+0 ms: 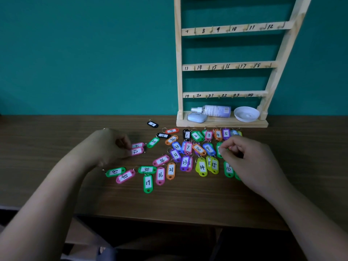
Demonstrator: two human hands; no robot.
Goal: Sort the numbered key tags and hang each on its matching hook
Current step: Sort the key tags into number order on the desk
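My two bare forearms reach in from the near edge. My left hand curls its fingers and pinches the end of a pink tag; a second pink tag touches it just beyond. My right hand pinches a green tag at its fingertips, which hide the number.

Between the two grips the other key tags lie on the wooden table, partly in numbered rows.

I judge sorting is under way. Each pinched tag should slide flat, number up, into its row without its ring snagging a neighbour.

Beyond the right grip stands the hook rack. Its visible hooks, 7 to 24, carry no tags. Its base shelf holds a spray bottle on its side, a pale case and a white bowl. I cannot tell what is in the bowl.
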